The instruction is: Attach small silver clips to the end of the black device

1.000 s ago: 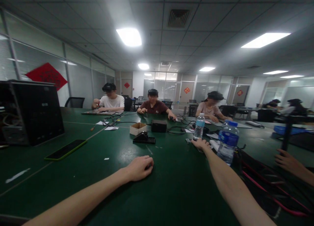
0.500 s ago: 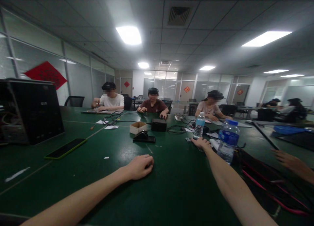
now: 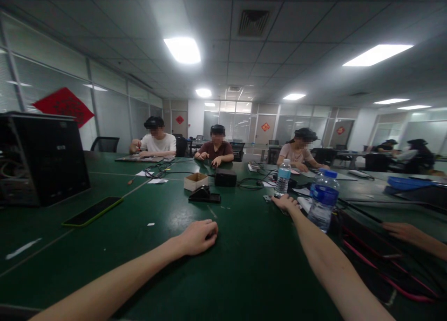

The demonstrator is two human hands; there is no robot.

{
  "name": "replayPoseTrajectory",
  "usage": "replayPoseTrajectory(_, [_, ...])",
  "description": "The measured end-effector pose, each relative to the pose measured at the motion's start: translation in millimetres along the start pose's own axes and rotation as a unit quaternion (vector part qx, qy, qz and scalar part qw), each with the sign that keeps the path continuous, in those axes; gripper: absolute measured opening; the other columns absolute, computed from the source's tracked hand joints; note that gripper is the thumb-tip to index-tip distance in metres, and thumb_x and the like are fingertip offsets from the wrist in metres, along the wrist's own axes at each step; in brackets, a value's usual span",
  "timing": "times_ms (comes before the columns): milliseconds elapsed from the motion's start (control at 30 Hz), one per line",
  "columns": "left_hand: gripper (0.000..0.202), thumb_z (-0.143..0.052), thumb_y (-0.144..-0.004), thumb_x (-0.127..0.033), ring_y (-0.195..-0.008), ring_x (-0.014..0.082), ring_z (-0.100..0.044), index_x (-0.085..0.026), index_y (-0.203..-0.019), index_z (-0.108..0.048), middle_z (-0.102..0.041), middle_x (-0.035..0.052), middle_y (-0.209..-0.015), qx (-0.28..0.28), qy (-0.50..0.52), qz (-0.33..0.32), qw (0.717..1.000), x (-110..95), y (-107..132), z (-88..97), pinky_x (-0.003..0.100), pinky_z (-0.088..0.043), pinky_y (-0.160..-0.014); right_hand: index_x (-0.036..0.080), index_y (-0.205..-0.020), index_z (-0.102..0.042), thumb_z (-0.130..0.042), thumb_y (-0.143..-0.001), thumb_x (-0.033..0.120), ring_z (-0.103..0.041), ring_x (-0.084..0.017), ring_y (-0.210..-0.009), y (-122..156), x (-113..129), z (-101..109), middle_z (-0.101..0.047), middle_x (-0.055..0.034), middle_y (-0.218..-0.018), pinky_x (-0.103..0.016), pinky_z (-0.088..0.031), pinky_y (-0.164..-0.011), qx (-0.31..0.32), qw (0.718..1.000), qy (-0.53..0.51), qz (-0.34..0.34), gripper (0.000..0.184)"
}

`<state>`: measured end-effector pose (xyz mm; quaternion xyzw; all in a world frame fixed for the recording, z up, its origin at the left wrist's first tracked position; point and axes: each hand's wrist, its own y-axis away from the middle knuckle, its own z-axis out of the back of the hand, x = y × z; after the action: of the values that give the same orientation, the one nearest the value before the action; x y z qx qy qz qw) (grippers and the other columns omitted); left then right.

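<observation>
My left hand (image 3: 199, 237) rests palm down on the green table, its fingers curled together with nothing visible in them. Farther out to the right, my right hand (image 3: 287, 203) lies low over the table, with the thumb stretched away from the fingers. Just left of its thumb is a small silvery piece (image 3: 267, 198); another shiny bit shows beneath the palm, too small to name. A small water bottle (image 3: 282, 178) stands right behind this hand. The large blue-capped bottle (image 3: 324, 202) stands to the right of my right wrist.
Ahead sit an open cardboard box (image 3: 195, 182), a black stand (image 3: 204, 195) and a black box (image 3: 225, 177) with cables. A phone (image 3: 92, 211) and a computer tower (image 3: 45, 158) are left. At right, another person's hand (image 3: 407, 231) holds a dark rod over a black-and-pink bag (image 3: 377, 256).
Both my hands stay in place. The other person's hand at right has lowered its dark rod and shifted left. The person across the middle has drawn one hand back from the black box.
</observation>
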<state>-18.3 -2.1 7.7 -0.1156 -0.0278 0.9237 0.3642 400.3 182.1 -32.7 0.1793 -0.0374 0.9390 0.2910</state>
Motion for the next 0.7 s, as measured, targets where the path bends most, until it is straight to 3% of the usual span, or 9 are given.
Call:
replayPoseTrajectory(200, [0.009,-0.048,-0.091,-0.026,-0.081,0.0164,-0.058,-0.022,-0.097,-0.055,-0.060,0.0016,-0.093,-0.002,-0.007,-0.009,1.000,-1.8,0.2,2.2,0.026,-0.043,-0.069,0.014,-0.143,-0.035,-0.040,-0.080,0.073,-0.029,-0.041,-0.134,2.8,-0.4,1.3,-0.031,-0.0226,-0.146,-0.051,-0.025,-0.104,0.006,1.000,-0.003,0.008,0.086])
replayPoseTrajectory(400, [0.009,-0.048,-0.091,-0.026,-0.082,0.0165,-0.058,-0.022,-0.097,-0.054,-0.060,0.0016,-0.093,0.001,-0.006,-0.005,1.000,-1.7,-0.2,1.8,0.025,-0.043,-0.070,0.007,-0.147,-0.021,-0.040,-0.080,0.073,-0.027,-0.042,-0.134,0.5,0.2,-0.3,-0.027,-0.0266,-0.147,-0.053,-0.024,-0.104,-0.004,1.000,-0.006,-0.006,0.096])
replayPoseTrajectory(567, [0.009,-0.047,-0.091,-0.025,-0.082,0.0168,-0.058,-0.022,-0.097,-0.054,-0.060,0.0019,-0.093,0.000,-0.025,-0.008,1.000,-2.8,-0.9,1.7,0.026,-0.043,-0.071,0.014,-0.146,-0.029,-0.042,-0.080,0.071,-0.026,-0.042,-0.135,-0.1,0.0,-0.8,-0.027,-0.0244,-0.149,-0.056,-0.021,-0.104,0.005,1.000,-0.005,0.002,0.088])
replayPoseTrajectory(700, [0.009,-0.047,-0.091,-0.026,-0.081,0.0164,-0.058,-0.022,-0.097,-0.054,-0.060,0.0017,-0.093,0.004,-0.021,-0.004,1.000,-3.4,-0.3,2.7,0.026,-0.042,-0.071,0.009,-0.146,-0.026,-0.042,-0.080,0.071,-0.025,-0.042,-0.135,0.0,0.2,-0.4,-0.026,-0.0268,-0.148,-0.055,-0.021,-0.105,0.003,1.000,-0.006,-0.003,0.092])
